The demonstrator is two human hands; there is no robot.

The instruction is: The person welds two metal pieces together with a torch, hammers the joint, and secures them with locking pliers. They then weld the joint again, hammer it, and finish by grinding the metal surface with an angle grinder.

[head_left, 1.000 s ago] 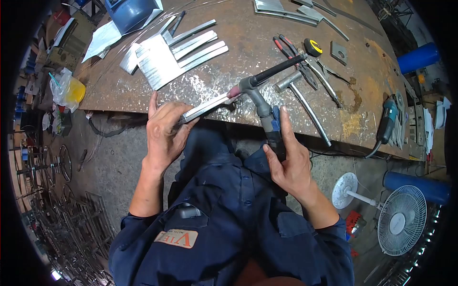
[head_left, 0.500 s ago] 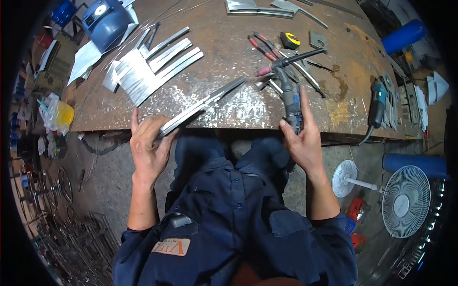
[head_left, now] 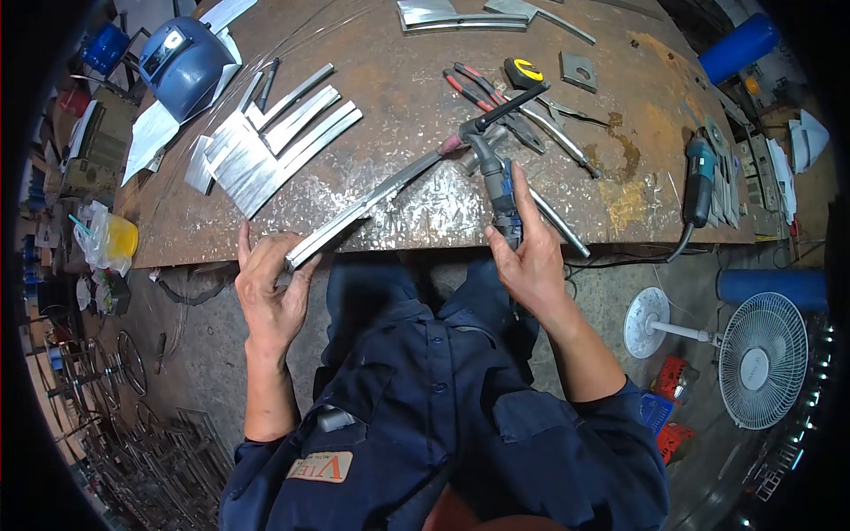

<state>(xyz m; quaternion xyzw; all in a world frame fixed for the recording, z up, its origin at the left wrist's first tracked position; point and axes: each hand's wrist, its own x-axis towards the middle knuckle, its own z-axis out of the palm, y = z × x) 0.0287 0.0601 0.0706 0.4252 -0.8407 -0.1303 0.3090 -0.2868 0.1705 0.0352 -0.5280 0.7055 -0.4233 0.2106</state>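
Near the table's front edge, my left hand (head_left: 270,281) grips the near end of a long metal strip (head_left: 341,223), which slants up to the right over the table. A welding torch (head_left: 492,173) is in my right hand (head_left: 534,264), its black tail angled up to the right. The pink nozzle (head_left: 452,143) of the torch is at the far end of the strip; whether they touch is unclear. Behind the torch lie red-handled pliers (head_left: 469,87) and a metal rod (head_left: 562,227).
Metal sheet pieces (head_left: 248,168) lie at the table's left, near a blue welding helmet (head_left: 188,71). A yellow tape measure (head_left: 523,73) sits at the back. An angle grinder (head_left: 700,181) rests at the right edge. A white fan (head_left: 755,367) stands at the lower right.
My right hand has moved left with the torch, bringing its nozzle to the strip's far end. The view has shifted slightly, and more of the rod and pliers shows.
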